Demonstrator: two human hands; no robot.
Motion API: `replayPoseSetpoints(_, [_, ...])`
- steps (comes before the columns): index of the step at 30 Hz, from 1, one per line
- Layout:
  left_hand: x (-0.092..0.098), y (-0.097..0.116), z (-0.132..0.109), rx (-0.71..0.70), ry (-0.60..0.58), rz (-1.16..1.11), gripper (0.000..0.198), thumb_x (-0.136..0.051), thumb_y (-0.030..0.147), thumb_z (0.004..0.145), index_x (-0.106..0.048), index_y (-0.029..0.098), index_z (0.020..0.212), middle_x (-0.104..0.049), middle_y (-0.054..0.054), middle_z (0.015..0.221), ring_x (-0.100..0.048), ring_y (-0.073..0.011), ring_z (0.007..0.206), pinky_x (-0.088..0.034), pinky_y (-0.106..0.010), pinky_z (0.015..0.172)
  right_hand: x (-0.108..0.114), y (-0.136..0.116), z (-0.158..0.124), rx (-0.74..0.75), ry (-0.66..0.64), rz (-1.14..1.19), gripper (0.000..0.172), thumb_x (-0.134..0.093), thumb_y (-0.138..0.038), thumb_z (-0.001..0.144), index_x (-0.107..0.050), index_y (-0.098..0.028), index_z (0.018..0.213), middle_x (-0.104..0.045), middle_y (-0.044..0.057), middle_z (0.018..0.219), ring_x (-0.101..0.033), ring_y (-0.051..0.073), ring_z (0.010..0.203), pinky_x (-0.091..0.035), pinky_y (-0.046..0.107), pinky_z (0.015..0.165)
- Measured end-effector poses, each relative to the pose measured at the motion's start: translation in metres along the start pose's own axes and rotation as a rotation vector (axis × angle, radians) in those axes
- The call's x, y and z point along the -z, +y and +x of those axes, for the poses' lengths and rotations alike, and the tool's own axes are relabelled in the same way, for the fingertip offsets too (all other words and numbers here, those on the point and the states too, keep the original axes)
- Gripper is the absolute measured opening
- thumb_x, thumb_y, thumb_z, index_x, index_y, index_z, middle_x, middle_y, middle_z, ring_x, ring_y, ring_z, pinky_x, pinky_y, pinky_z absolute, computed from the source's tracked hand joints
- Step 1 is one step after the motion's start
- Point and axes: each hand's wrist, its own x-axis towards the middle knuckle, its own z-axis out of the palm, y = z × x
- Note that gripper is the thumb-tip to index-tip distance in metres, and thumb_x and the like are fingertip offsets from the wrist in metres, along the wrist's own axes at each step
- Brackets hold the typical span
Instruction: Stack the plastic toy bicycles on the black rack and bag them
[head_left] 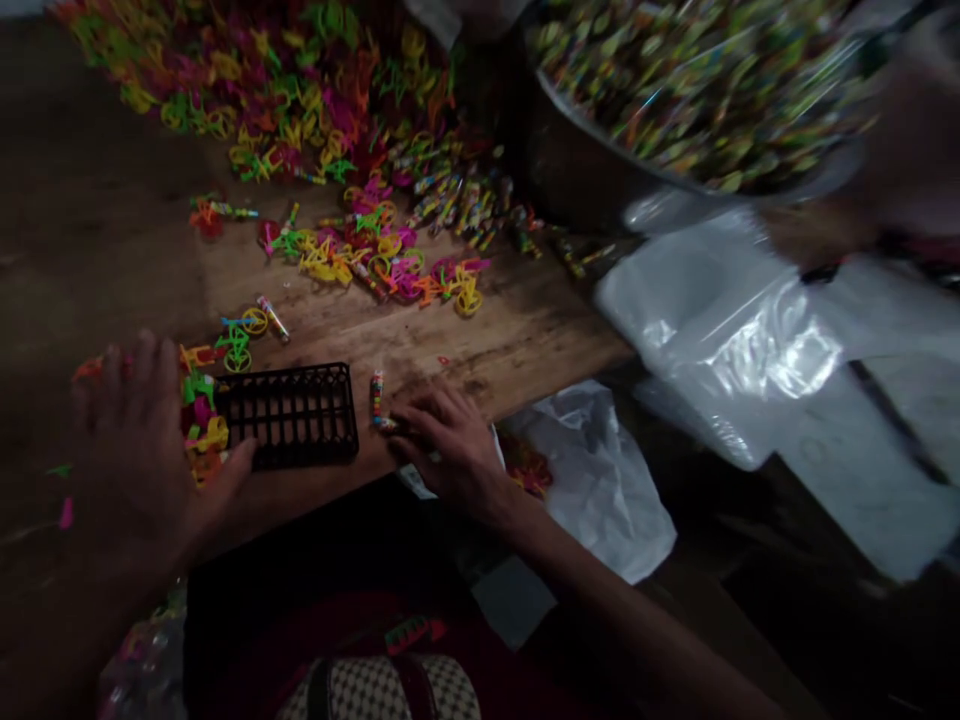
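My left hand point(142, 450) is open, its fingers spread, at the left end of a small black plastic rack point(349, 410) with slots. Its thumb lies near the rack's lower left corner. Between hand and rack sit small plastic toy bicycles point(214, 432) in orange, yellow, green and pink. My right hand point(457, 445) rests by the table's front edge, fingertips closed at a small candy-filled tube point(387, 425), partly hidden by the fingers. Just beyond stands another candy tube point(377, 390), lying lengthwise away from me, apart from the rack.
A large heap of toy bicycles point(300, 90) covers the back of the wooden table point(525, 330). Beside it lie many candy tubes point(465, 205). A big metal basin point(577, 125) full of wrapped tubes stands at the back right. Clear plastic bags point(727, 330) and a white bag point(600, 480) lie right.
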Motion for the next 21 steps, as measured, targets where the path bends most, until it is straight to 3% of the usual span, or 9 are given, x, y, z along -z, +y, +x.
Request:
replayPoseSetpoints(4, [-0.004, -0.005, -0.004, -0.022, 0.045, -0.016, 0.102, -0.056, 0.051, 0.085, 0.002, 0.032, 0.166, -0.010, -0.001, 0.174, -0.022, -0.0533, 0.153, -0.019, -0.076, 0.124, -0.023, 0.034, 0.023, -0.109, 0.083, -0.084, 0.017, -0.058, -0.025, 0.099, -0.074, -0.019, 0.101, -0.067, 0.008, 0.091, -0.057, 0.023, 0.085, -0.045, 0.037, 0.076])
replayPoseSetpoints(8, [-0.007, -0.007, -0.007, -0.042, 0.101, -0.007, 0.098, -0.056, 0.041, 0.087, 0.001, 0.035, 0.166, -0.015, -0.002, 0.173, -0.026, -0.0522, 0.152, -0.025, -0.080, 0.120, -0.024, 0.053, 0.074, -0.157, 0.140, -0.205, 0.014, -0.060, -0.024, 0.095, -0.073, -0.020, 0.093, -0.068, 0.010, 0.095, -0.055, 0.026, 0.089, -0.043, 0.039, 0.079])
replayPoseSetpoints(12, [-0.009, -0.008, -0.008, -0.051, 0.121, 0.002, 0.100, -0.057, 0.038, 0.084, 0.001, 0.034, 0.166, -0.015, -0.003, 0.172, -0.028, -0.0533, 0.151, -0.027, -0.083, 0.117, -0.030, 0.050, 0.121, -0.133, 0.226, -0.223, 0.019, -0.055, -0.027, 0.098, -0.071, -0.021, 0.089, -0.067, 0.010, 0.095, -0.054, 0.026, 0.090, -0.042, 0.039, 0.081])
replayPoseSetpoints(15, [-0.008, -0.008, -0.008, -0.028, 0.081, -0.020, 0.104, -0.058, 0.037, 0.082, 0.005, 0.039, 0.165, -0.008, 0.003, 0.172, -0.024, -0.0516, 0.153, -0.024, -0.081, 0.121, -0.047, 0.045, 0.147, -0.185, 0.139, -0.268, 0.018, -0.061, -0.029, 0.095, -0.070, -0.019, 0.084, -0.066, 0.012, 0.094, -0.053, 0.026, 0.087, -0.041, 0.041, 0.079])
replayPoseSetpoints(18, [-0.008, -0.008, -0.008, -0.019, 0.070, -0.019, 0.105, -0.058, 0.037, 0.082, 0.007, 0.041, 0.164, -0.005, 0.006, 0.172, -0.022, -0.0500, 0.154, -0.022, -0.081, 0.122, -0.058, 0.046, 0.160, -0.220, 0.076, -0.343, 0.013, -0.064, -0.025, 0.091, -0.070, -0.015, 0.084, -0.066, 0.016, 0.103, -0.055, 0.028, 0.093, -0.041, 0.044, 0.082])
replayPoseSetpoints(21, [-0.007, -0.009, -0.010, -0.020, 0.070, -0.019, 0.105, -0.058, 0.036, 0.082, 0.008, 0.042, 0.164, -0.004, 0.007, 0.172, -0.021, -0.0495, 0.154, -0.021, -0.081, 0.123, -0.054, 0.051, 0.162, -0.188, 0.103, -0.372, 0.019, -0.058, -0.023, 0.095, -0.070, -0.015, 0.081, -0.066, 0.014, 0.099, -0.055, 0.026, 0.096, -0.039, 0.046, 0.087])
